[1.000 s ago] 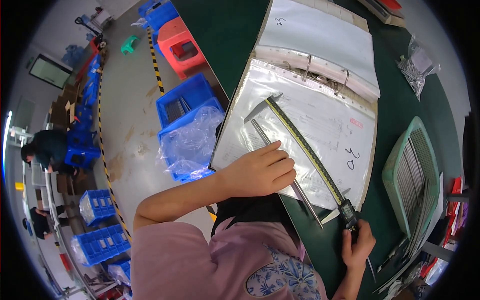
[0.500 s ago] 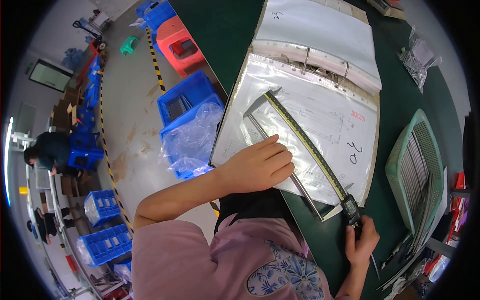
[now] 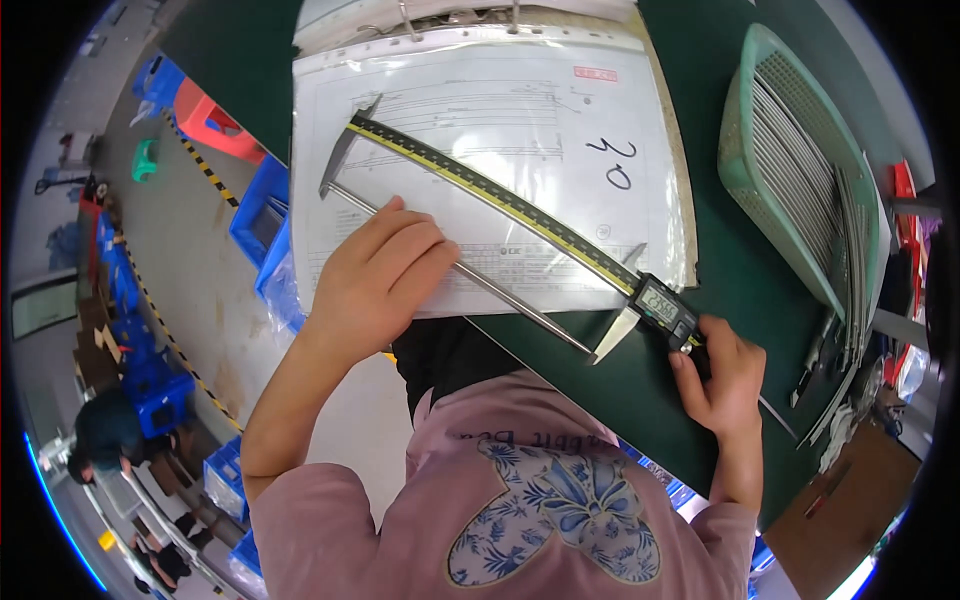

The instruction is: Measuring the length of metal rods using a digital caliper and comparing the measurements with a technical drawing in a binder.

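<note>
My left hand (image 3: 385,265) is closed around a thin metal rod (image 3: 520,305), which slants over the binder and past its lower edge. In my right hand (image 3: 722,380) is the body of a long digital caliper (image 3: 500,205) with a black and yellow beam, thumb near its slider. The rod lies along the beam, its upper end at the fixed jaw and its lower end at the sliding jaw's tip. Below them lies the open ring binder (image 3: 450,110) with a drawing sheet in a clear sleeve. My left fingers hide part of the rod.
A green plastic basket (image 3: 738,165) of metal rods (image 3: 795,150) stands on the dark green table (image 3: 700,240) at right, with loose rods beside it. Left of the table are blue bins (image 3: 262,215) and a red stool (image 3: 215,125). Another person (image 3: 110,430) sits farther left.
The view has turned, so the binder, caliper and basket appear farther up and left. Both hands keep their holds, and the rod's lower end now sits at the sliding jaw's tip.
</note>
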The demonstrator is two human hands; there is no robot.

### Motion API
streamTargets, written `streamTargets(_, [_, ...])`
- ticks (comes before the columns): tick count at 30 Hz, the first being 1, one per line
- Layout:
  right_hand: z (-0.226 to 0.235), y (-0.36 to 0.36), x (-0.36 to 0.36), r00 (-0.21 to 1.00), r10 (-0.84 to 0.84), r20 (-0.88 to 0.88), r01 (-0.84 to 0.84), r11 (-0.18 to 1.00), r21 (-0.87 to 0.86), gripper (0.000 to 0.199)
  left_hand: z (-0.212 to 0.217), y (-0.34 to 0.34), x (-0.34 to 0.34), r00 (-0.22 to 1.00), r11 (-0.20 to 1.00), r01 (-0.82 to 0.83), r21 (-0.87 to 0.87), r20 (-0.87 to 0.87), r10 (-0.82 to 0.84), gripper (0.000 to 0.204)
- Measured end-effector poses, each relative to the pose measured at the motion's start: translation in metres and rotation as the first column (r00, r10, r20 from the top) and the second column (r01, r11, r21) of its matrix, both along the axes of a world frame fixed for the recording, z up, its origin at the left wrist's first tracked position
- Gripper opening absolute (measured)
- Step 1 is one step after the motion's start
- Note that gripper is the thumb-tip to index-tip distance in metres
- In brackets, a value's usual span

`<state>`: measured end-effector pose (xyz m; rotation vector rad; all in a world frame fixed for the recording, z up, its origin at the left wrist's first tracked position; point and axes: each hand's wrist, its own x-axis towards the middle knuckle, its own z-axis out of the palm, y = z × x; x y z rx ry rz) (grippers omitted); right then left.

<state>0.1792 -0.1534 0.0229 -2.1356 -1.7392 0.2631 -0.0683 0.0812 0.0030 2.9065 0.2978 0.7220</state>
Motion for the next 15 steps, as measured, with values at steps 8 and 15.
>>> streamTargets(8, [-0.0056, -0.0072, -0.0047, 1.000, -0.012, 0.007, 0.012, 1.000, 0.005, 0.030, 0.0022, -0.0030, 0.0012, 1.000, 1.000, 0.000, -0.006, 0.004, 0.000, 0.028])
streamTargets(15, [-0.0074, -0.0074, -0.0057, 0.998, -0.050, 0.033, 0.051, 0.998, -0.025, 0.035, 0.0036, -0.0017, 0.0014, 1.000, 1.000, 0.005, -0.026, -0.008, -0.006, 0.028])
